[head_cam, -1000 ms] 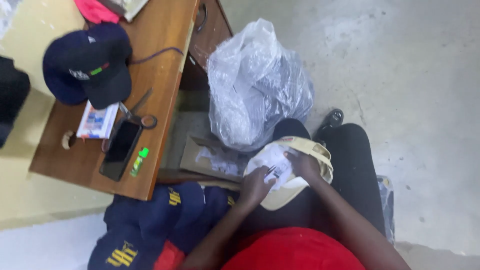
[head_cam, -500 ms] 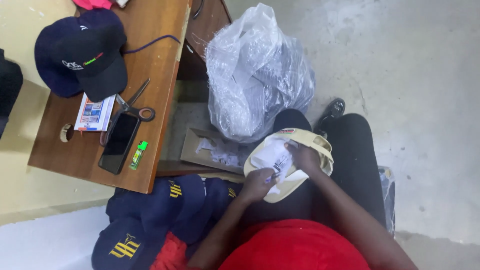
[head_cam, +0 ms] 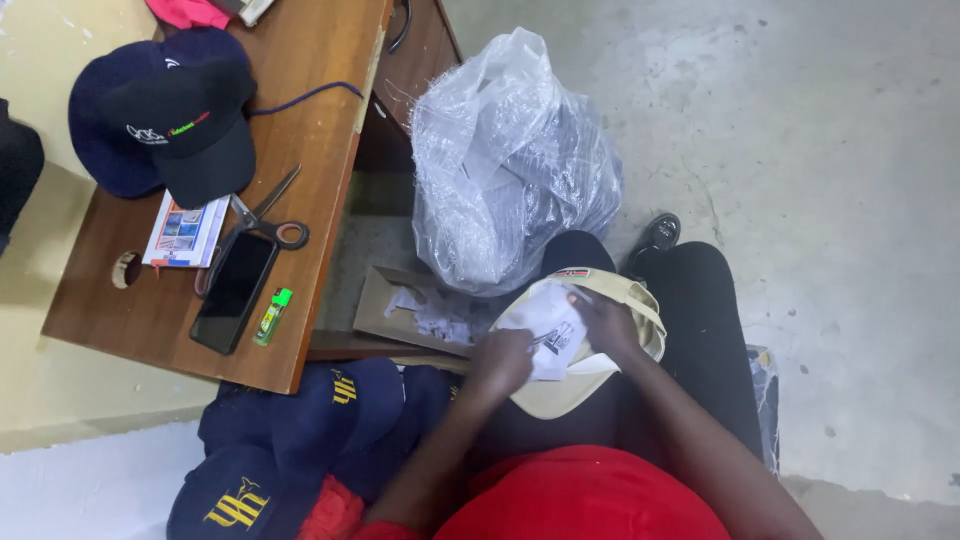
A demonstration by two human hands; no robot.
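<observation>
Both hands work on a beige cap [head_cam: 600, 345] lying upside down on the person's lap, black trousers under it. Left hand [head_cam: 500, 362] fingers curled closed, pinching the near edge of a white printed paper [head_cam: 548, 325] that sits inside the cap. Right hand [head_cam: 605, 322] fingers bent, pressing on the far side of the same paper, thumb hidden, so cannot tell how firm the hold is. Paper lies between the two sets of fingers, touching both.

Just beyond the fingers: a big clear plastic bag [head_cam: 505, 170], crumpled, full of grey and white stuff, standing on the floor. Left of the left fingers, close by: an open cardboard box [head_cam: 395, 305] with white paper scraps in it. Below and left of the left fingers: a pile of navy caps [head_cam: 290, 450] with yellow embroidery.

Well left of the fingers, a wooden counter [head_cam: 330, 130] carries a navy and black cap [head_cam: 165, 125], scissors [head_cam: 265, 220], a black phone [head_cam: 233, 292], a small green lighter [head_cam: 272, 315] and a booklet [head_cam: 185, 228]. A black shoe [head_cam: 655, 235] shows past the right fingers on the grey floor.
</observation>
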